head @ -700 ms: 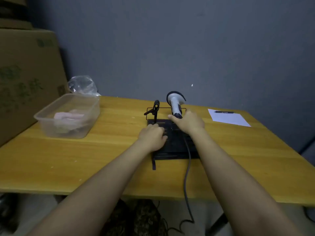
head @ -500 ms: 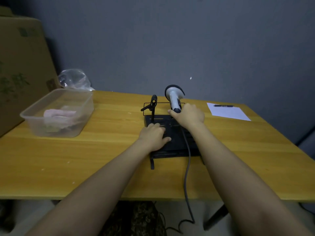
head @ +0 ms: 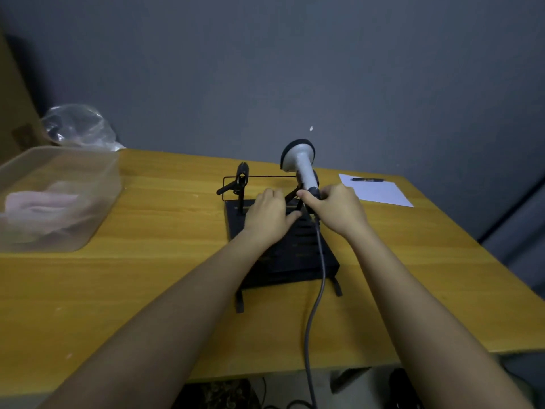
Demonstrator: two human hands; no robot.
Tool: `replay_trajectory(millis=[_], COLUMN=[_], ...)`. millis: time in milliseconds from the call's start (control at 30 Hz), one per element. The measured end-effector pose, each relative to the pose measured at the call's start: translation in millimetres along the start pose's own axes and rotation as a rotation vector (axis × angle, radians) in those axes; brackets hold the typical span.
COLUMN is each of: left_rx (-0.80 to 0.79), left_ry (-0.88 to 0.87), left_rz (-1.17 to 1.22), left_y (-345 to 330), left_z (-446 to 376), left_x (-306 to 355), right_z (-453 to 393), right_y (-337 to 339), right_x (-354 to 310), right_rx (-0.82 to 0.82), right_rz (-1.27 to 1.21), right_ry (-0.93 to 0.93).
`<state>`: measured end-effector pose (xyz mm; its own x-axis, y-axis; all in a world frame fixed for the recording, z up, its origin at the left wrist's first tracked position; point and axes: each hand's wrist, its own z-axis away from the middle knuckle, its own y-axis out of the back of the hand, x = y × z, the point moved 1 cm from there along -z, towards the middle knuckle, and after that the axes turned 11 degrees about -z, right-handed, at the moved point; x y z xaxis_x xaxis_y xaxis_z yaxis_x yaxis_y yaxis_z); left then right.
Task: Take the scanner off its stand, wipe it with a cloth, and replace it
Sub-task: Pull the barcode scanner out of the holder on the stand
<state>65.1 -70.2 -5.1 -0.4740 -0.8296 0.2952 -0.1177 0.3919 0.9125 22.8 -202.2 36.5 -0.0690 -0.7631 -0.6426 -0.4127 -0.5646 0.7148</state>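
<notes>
A white handheld scanner (head: 302, 164) with a black-rimmed head stands upright at the back right of a black stand (head: 283, 255) in the middle of the table. My right hand (head: 336, 208) grips the scanner's handle near its base. My left hand (head: 269, 215) rests flat on the stand's top, fingers apart, just left of the scanner. The scanner's grey cable (head: 320, 278) runs toward me and off the table edge. A pink cloth (head: 41, 202) lies inside a clear plastic tub (head: 88, 184) at the far left.
A black clamp (head: 240, 180) stands at the stand's back left. A white sheet of paper (head: 380, 193) with a black pen (head: 367, 179) lies at the back right. A crumpled plastic bag (head: 76, 126) sits behind the tub. A grey wall backs the wooden table (head: 147, 261).
My left hand slid forward along the stand toward the scanner. My right hand closed more fully around the handle. The camera view shifted left and down.
</notes>
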Motion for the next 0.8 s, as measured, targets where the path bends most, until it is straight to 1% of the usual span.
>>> replay_trajectory(millis=[200,433,600,700,800], left_rx=[-0.079,-0.137,-0.131,-0.111,-0.108], left_ry=[-0.046,-0.086,-0.148,-0.179,-0.203], left_rz=[0.271,0.475,0.512,0.504,0.464], left_y=[-18,-39,-49,-54,-57], left_z=[-41,-59,-65,-67,-70], left_x=[8,7,6,5,5], right_z=[-8,-9,-8,-8,-9], right_y=[6,14,14,12,11], right_x=[10,22,23,19,17], right_rx=[-0.041,-0.075,-0.093,-0.101,-0.093], right_rz=[-0.071,-0.13,-0.135,-0.122,0.0], right_ry=[0.024,0.002,-0.01,-0.054,-0.117])
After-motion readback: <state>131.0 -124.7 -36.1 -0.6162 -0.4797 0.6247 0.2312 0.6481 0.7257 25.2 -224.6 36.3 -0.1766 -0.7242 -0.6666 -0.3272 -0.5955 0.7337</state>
